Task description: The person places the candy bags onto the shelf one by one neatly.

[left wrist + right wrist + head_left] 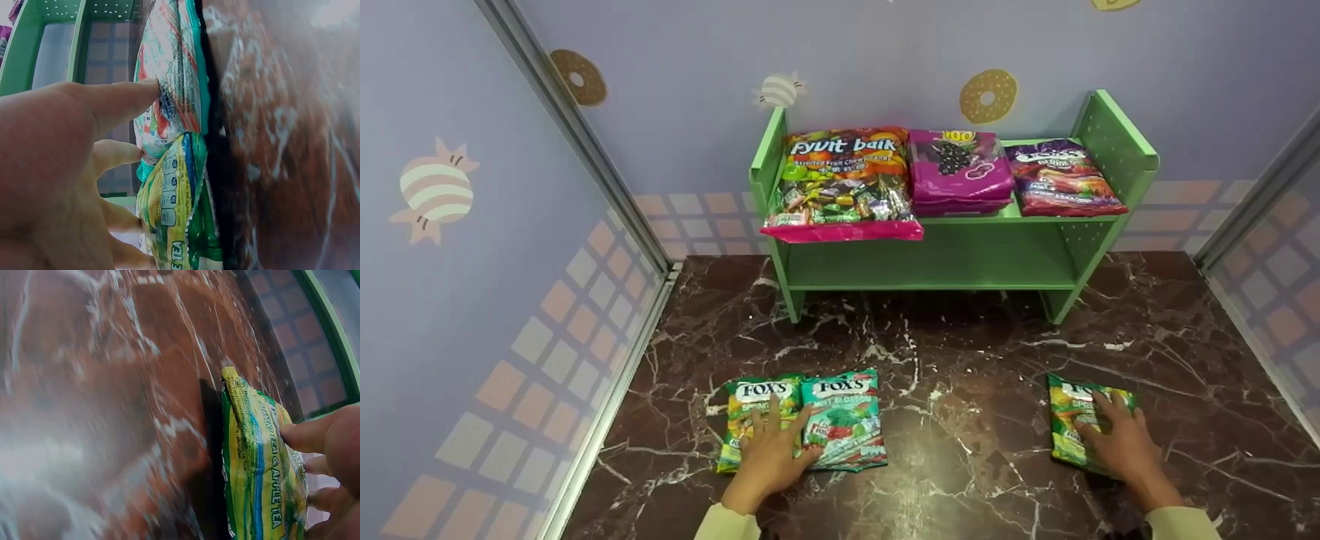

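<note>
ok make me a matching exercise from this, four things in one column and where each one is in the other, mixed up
Things
1. purple pack
2. teal bag
3. right hand
4. fruit candy bag

Places (left as the head view shows it)
A. resting on a yellow and green bag
B. at the left end of the green shelf
C. lying on the marbled surface
D. in the middle of the shelf's three packs

Pairs: 1-D, 2-C, 3-A, 4-B
</note>
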`<control>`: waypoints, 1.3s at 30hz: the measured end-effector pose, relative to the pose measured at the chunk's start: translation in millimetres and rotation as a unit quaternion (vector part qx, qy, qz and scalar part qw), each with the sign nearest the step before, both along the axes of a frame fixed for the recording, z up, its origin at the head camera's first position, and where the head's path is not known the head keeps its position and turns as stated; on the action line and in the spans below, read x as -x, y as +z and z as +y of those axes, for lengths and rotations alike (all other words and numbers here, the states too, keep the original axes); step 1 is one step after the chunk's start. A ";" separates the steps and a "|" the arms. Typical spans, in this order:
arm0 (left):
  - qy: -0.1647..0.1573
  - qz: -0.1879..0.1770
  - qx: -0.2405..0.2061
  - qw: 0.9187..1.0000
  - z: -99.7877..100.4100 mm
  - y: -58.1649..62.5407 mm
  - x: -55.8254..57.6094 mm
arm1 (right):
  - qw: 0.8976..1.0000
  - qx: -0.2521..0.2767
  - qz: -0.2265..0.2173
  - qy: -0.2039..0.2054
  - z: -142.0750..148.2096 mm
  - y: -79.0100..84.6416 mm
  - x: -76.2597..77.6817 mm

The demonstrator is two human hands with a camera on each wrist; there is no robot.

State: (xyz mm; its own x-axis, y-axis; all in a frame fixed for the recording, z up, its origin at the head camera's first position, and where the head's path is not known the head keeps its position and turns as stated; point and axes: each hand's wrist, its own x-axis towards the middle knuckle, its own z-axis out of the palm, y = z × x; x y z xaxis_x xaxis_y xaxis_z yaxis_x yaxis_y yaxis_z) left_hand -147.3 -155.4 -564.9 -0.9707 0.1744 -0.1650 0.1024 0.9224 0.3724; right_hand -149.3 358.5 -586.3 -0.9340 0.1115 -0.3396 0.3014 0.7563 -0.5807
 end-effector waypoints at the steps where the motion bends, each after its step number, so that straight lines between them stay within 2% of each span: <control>1: -0.001 0.002 -0.001 1.000 2.5 -0.2 0.1 | 1.000 -0.002 0.003 0.001 -3.8 -0.7 0.1; 20: -0.031 -0.022 0.018 0.999 43.1 -1.9 5.7 | 1.000 0.000 0.027 0.012 -71.1 1.2 1.9; 30: -0.047 -0.017 0.009 0.999 55.1 -2.7 5.7 | 0.999 -0.013 0.032 -0.021 -96.5 0.6 5.7; 39: -0.058 -0.011 0.010 0.998 71.3 -1.6 4.3 | 0.998 -0.010 0.052 -0.015 -118.1 -0.1 4.9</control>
